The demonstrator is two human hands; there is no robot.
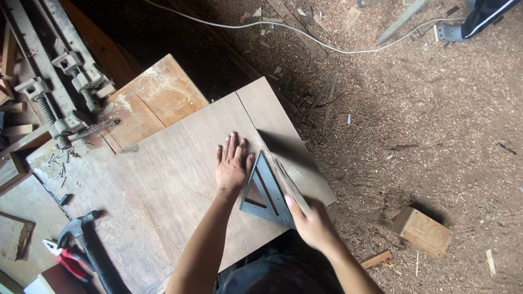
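1. Floor [436, 125] – dirt, thick w/ sawdust and wood offcuts; white cable [305, 35] runs across far side. Another person's dark trouser leg [487, 13] at far right corner.

2. Surface [125, 218] – worn wooden bench, left half of view, carries all below.

3. Plywood sheet [185, 163] – brown, lies flat on the surface, right corner overhanging the floor; pencil line visible toward its far end. Prob. laid flat so it can be marked.

4. Bar clamps [60, 81] – grey metal, far left, parked off the sheet.

5. Speed square [264, 193] – dark metal triangle, flat on the sheet near its right edge, between both hands; one side lies along the sheet's edge, likely to keep it true.

6. Wood block [422, 231] – on floor, right, well apart from bench.

7. Hammer [81, 228] – dark head, near left; red-handled pliers [68, 258] just beside it.

8. Left hand [231, 169] – palm down, fingers spread wide and flat on the sheet, touching the square's left side; forearm straight, reaching far. Looks like it pins sheet and square.

9. Right hand [313, 223] – at the square's near-right corner, fingers curled narrow on its edge, wrist bent inward.

10. Loose nails [57, 166] – scattered, left.
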